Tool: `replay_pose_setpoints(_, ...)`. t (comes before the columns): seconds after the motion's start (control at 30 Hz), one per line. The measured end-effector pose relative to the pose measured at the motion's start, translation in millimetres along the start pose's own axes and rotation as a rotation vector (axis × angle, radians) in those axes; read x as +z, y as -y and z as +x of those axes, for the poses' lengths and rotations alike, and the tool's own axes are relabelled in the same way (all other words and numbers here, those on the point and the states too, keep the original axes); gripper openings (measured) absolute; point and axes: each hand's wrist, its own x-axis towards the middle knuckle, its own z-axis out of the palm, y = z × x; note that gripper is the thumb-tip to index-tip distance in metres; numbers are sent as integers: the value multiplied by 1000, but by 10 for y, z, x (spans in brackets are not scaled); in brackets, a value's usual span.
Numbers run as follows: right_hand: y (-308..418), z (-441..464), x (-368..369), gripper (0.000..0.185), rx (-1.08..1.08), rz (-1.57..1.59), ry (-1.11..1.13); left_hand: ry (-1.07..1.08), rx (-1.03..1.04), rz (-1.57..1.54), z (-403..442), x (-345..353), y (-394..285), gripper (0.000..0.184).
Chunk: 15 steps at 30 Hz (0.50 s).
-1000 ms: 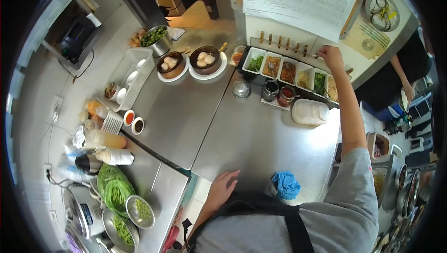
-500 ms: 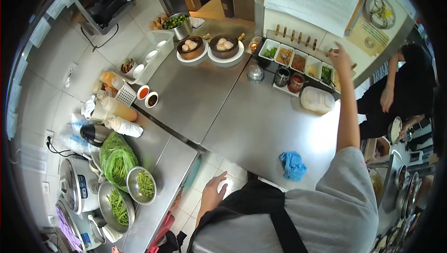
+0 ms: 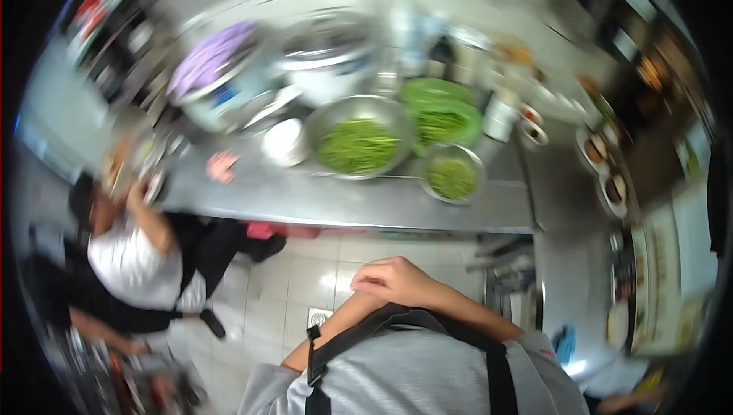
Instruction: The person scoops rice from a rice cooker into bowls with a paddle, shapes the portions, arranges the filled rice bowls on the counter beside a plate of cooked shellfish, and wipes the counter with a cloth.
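Observation:
My right hand point(image 3: 392, 279) is in front of my chest, its fingers bent and close together; what they hold, if anything, is hidden. It crosses over my left forearm point(image 3: 336, 328), and my left hand is mostly hidden beneath it. Beyond them is a steel counter point(image 3: 336, 205). On it stand a large metal bowl of green beans point(image 3: 357, 146), a smaller bowl of cut green pieces point(image 3: 452, 178) and a green bag of beans point(image 3: 440, 121). Neither hand touches these.
A white container point(image 3: 285, 142), a pinkish item point(image 3: 222, 167) and two large cookers point(image 3: 324, 56) are on the counter. Another person point(image 3: 137, 255) in a white top is at the left, near a dark-clothed person. A blue cloth point(image 3: 565, 344) lies on the right-hand table.
The view has swung left towards the bean counter and is blurred. My right hand has come down from the wall clips to my chest, crossing over my left arm.

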Motion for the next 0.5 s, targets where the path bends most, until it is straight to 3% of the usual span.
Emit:
replay_pose_setpoints(0.07, -10, 266, 240, 24, -9, 146, -13, -37, -144, 7, -133, -258, 237, 16)
replay_pose_setpoints(0.27, -63, 1242, 217, 19, 268, 90, 242, -45, -365, -289, -416, -832, 702, 15)
replay_pose_setpoints(0.4, 58, 1995, 89, 14, 80, 138, 70, -20, -484, -258, -215, -1123, 935, 29)
replay_pose_setpoints(0.5, -58, 2389, 8, 17, 28, 170, 4, -44, -445, -181, 166, -1434, 1198, 32)
